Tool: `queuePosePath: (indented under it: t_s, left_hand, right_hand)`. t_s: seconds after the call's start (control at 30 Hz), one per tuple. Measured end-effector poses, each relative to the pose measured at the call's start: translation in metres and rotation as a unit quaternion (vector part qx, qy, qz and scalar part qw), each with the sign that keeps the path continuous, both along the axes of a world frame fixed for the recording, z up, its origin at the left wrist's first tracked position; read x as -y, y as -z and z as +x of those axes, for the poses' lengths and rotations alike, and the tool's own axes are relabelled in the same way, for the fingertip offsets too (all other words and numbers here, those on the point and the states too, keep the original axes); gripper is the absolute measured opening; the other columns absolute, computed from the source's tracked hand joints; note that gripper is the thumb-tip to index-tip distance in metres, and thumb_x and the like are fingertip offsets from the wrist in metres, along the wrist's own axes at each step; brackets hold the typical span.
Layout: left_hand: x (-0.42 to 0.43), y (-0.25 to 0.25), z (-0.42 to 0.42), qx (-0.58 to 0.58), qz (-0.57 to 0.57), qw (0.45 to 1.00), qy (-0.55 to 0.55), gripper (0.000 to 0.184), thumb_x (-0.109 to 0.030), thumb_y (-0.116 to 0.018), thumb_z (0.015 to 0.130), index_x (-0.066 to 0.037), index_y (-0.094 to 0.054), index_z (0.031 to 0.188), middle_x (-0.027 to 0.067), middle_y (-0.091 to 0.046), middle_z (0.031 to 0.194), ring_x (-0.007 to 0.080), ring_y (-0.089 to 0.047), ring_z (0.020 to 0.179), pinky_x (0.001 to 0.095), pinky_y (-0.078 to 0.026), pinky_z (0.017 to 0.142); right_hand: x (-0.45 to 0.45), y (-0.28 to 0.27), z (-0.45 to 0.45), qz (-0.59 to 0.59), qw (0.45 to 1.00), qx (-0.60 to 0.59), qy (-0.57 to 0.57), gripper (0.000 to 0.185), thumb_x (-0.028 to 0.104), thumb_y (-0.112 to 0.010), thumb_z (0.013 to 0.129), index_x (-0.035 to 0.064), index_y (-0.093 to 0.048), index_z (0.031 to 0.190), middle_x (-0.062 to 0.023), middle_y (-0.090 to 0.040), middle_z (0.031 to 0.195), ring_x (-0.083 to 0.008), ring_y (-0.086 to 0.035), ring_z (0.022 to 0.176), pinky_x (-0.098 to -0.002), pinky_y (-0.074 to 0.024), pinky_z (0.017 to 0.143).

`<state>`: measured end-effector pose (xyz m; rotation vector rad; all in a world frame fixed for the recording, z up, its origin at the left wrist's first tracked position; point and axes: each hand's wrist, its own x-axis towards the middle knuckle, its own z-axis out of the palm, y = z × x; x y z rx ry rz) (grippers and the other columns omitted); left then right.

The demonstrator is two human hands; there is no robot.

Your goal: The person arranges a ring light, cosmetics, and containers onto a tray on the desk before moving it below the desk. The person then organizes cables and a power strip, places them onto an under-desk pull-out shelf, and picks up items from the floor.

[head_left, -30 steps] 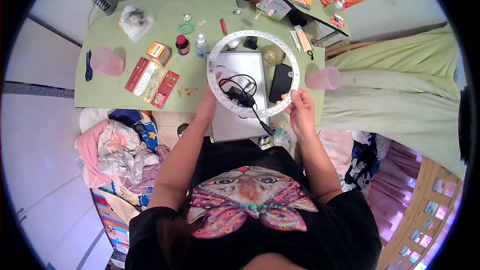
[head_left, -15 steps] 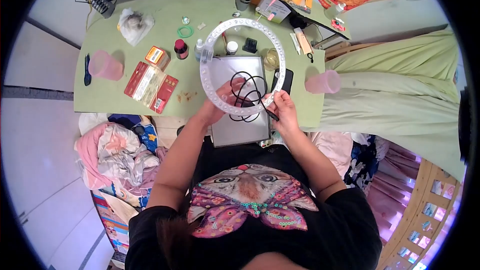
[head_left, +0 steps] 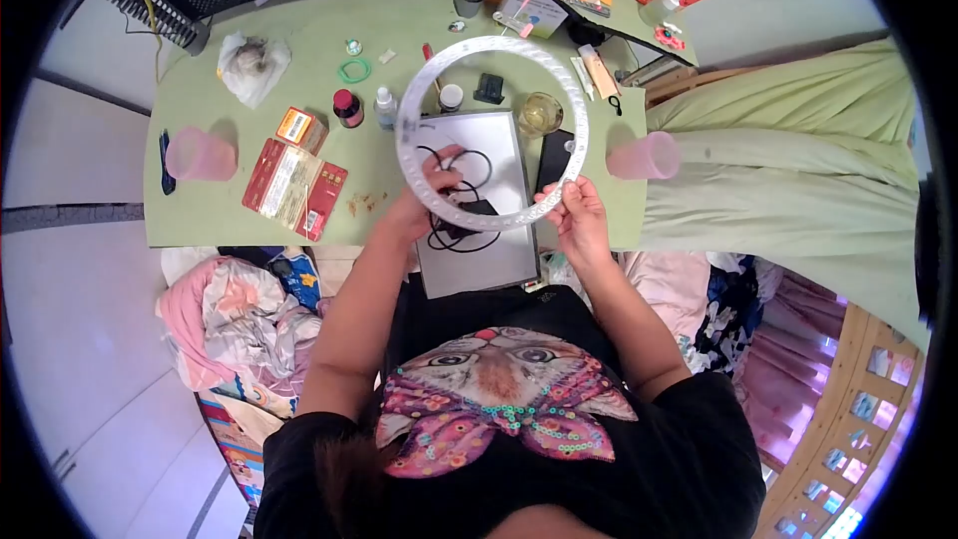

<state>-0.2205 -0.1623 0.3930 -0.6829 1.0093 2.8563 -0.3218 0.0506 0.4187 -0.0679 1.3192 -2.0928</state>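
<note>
A clear ring with a dotted band (head_left: pixel 499 45) is raised above the desk. My right hand (head_left: pixel 579 217) pinches its lower right edge. Seen through and beside the ring, my left hand (head_left: pixel 424 198) has its fingers around a black cable (head_left: pixel 487 165) with a dark adapter block (head_left: pixel 467 222). Beneath them lies a white tray-like box (head_left: pixel 509 258) at the desk's front edge. A dark phone (head_left: pixel 552 162) is partly covered by the ring's right side.
Pink cups stand left (head_left: pixel 203 155) and right (head_left: pixel 644 157). A red-capped bottle (head_left: pixel 347 108), a clear bottle (head_left: pixel 385 108), a white-lidded jar (head_left: pixel 451 97) and a glass (head_left: pixel 540 115) stand behind the box. A red packet (head_left: pixel 294 188) lies left.
The ring first shifted left, then slightly right. My left hand has come inside the ring's outline and taken hold of the cable. The adapter and its cable have moved left.
</note>
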Motion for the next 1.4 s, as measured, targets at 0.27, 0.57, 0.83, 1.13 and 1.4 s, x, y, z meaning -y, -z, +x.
queuePosePath:
  t_s: [0.27, 0.57, 0.83, 1.13, 1.4]
  left_hand:
    - [0.004, 0.089, -0.020, 0.138, -0.574, 0.807, -0.027, 0.053, -0.020, -0.065, 0.070, 0.000, -0.040, 0.112, 0.0142, -0.057, 0.077, 0.0284, -0.057, 0.069, 0.0372, -0.046, 0.062]
    - [0.006, 0.078, -0.045, 0.097, -0.578, 0.809, -0.037, 0.075, -0.021, -0.074, 0.063, -0.004, -0.032, 0.123, 0.0079, -0.056, 0.079, 0.0191, -0.054, 0.063, 0.0315, -0.046, 0.063]
    - [-0.004, 0.071, -0.018, 0.026, -0.790, 0.607, -0.082, 0.072, -0.034, -0.064, 0.071, -0.002, -0.030, 0.126, 0.0197, -0.031, 0.129, 0.0387, -0.029, 0.118, 0.0442, -0.025, 0.098]
    - [-0.053, 0.064, 0.024, 0.029, -0.864, 0.487, 0.123, 0.073, -0.048, -0.057, 0.071, -0.013, -0.032, 0.130, 0.0149, -0.018, 0.138, 0.0402, -0.013, 0.126, 0.0572, -0.016, 0.097]
    - [-0.047, 0.053, -0.021, 0.159, -0.862, 0.421, 0.234, 0.074, -0.054, -0.045, 0.077, -0.008, -0.027, 0.132, 0.0165, -0.018, 0.138, 0.0355, -0.017, 0.127, 0.0591, -0.007, 0.098]
  right_hand:
    - [-0.035, -0.005, 0.002, 0.070, 0.996, -0.015, 0.059, 0.012, 0.014, -0.046, 0.088, 0.0031, -0.047, 0.094, -0.0120, -0.059, 0.083, -0.0205, -0.062, 0.073, -0.0278, -0.0528, 0.063]
    - [-0.095, -0.004, -0.013, 0.026, 0.989, 0.012, 0.148, 0.010, 0.014, -0.049, 0.087, 0.0052, -0.048, 0.092, -0.0091, -0.058, 0.082, -0.0177, -0.060, 0.073, -0.0294, -0.0518, 0.069]
    - [-0.113, -0.011, -0.005, 0.030, 0.987, 0.009, 0.160, 0.011, 0.016, -0.050, 0.086, 0.0059, -0.049, 0.092, -0.0079, -0.058, 0.082, -0.0164, -0.059, 0.073, -0.0291, -0.0512, 0.071]
    - [-0.133, -0.002, 0.002, 0.064, 0.986, 0.024, 0.154, 0.009, 0.015, -0.049, 0.086, 0.0064, -0.049, 0.090, -0.0077, -0.058, 0.082, -0.0167, -0.059, 0.073, -0.0295, -0.0508, 0.070]
    - [-0.141, 0.005, 0.012, 0.110, 0.982, 0.022, 0.151, 0.011, 0.014, -0.049, 0.086, 0.0048, -0.048, 0.091, -0.0093, -0.059, 0.081, -0.0191, -0.060, 0.072, -0.0306, -0.0512, 0.068]
